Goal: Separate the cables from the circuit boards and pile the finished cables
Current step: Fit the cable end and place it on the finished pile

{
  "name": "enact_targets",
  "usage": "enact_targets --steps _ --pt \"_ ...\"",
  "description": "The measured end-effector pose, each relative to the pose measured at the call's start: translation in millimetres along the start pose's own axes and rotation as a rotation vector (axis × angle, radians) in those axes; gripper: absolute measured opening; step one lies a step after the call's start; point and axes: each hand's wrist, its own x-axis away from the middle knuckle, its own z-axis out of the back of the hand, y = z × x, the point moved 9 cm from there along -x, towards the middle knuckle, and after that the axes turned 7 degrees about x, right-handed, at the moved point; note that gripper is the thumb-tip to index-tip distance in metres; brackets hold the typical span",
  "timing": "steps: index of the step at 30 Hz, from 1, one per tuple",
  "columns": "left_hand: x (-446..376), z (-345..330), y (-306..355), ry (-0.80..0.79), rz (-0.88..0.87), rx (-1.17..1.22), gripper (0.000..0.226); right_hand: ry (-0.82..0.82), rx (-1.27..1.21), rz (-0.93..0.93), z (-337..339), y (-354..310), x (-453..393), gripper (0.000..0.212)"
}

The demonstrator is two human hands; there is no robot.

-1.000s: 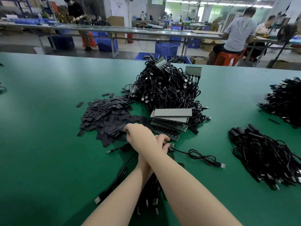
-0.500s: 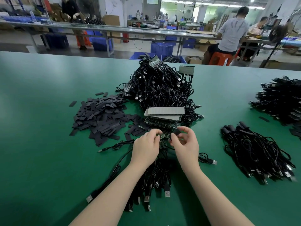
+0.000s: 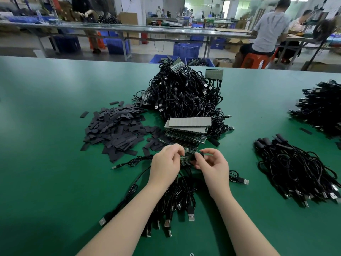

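Out past my left fingertips lies the heap of flat black sleeves [image 3: 116,132] on the green table [image 3: 46,182]. My left hand [image 3: 166,163] is curled round one end of a small circuit board [image 3: 185,158], pinching it. My right hand [image 3: 212,163] faces it across the board, thumb and forefinger pinched on the black cable end [image 3: 199,155] at the board's other side; whether that end is free yet I cannot tell. The attached cables [image 3: 177,200] trail back beneath my wrists.

If I tug crooked, the joint could tear instead of parting cleanly — or the trailing leads could snag and drag the bunch.

Just beyond my fingers sits the stack of boards [image 3: 186,130], with the unsorted tangle [image 3: 184,93] behind it. Well right of my right hand is the finished pile [image 3: 295,170].

Blue crates [image 3: 186,50] stand on the floor beyond the table — one seems to hold black cables, though it is too far to be sure.
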Motion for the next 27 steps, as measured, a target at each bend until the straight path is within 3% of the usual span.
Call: enact_targets --steps 12,27 --pt "2 -10 4 -0.118 -0.046 0.086 0.029 -0.021 0.018 0.000 0 5 -2 0.013" --pt "-1 -11 -1 -0.135 -0.008 0.082 0.024 -0.150 -0.015 0.045 -8 -5 1 0.022"
